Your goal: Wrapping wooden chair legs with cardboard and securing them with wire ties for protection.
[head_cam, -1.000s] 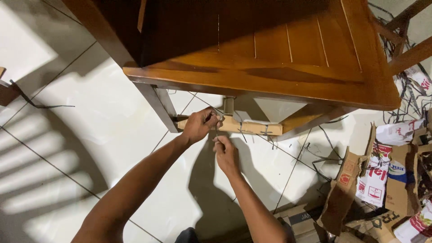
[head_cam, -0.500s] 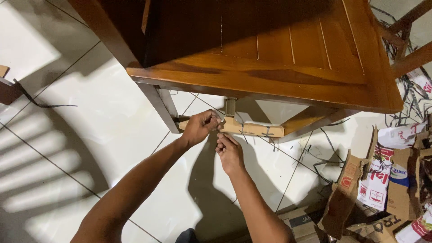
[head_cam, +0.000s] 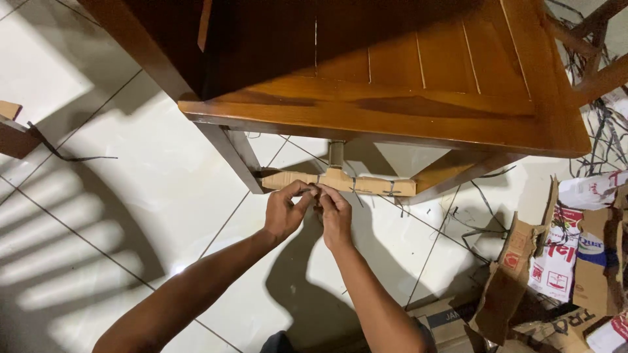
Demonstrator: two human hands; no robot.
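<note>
- At the far left edge, a dark wooden piece [head_cam: 14,134] is seen on the white tiled floor [head_cam: 131,196], with a thin dark strap trailing from it.
- A brown wooden table [head_cam: 392,98] fills the upper part of the view; one leg [head_cam: 232,153] slants down to the floor.
- A cardboard-wrapped rail [head_cam: 340,182] is seen under the table, running from that leg toward the right and bound with thin dark straps.
- The left hand [head_cam: 284,212] is held just below the rail, fingers curled and pinched together at the tips against the right hand.
- The right hand [head_cam: 335,216] is pressed against the left, its fingertips pinching a thin dark strap [head_cam: 316,196] that hangs from the rail; how much of the strap is gripped cannot be told.
- Loose black straps [head_cam: 471,225] are scattered on the floor to the right.
- Torn cardboard boxes [head_cam: 523,274] with red and white print are piled at the lower right.
</note>
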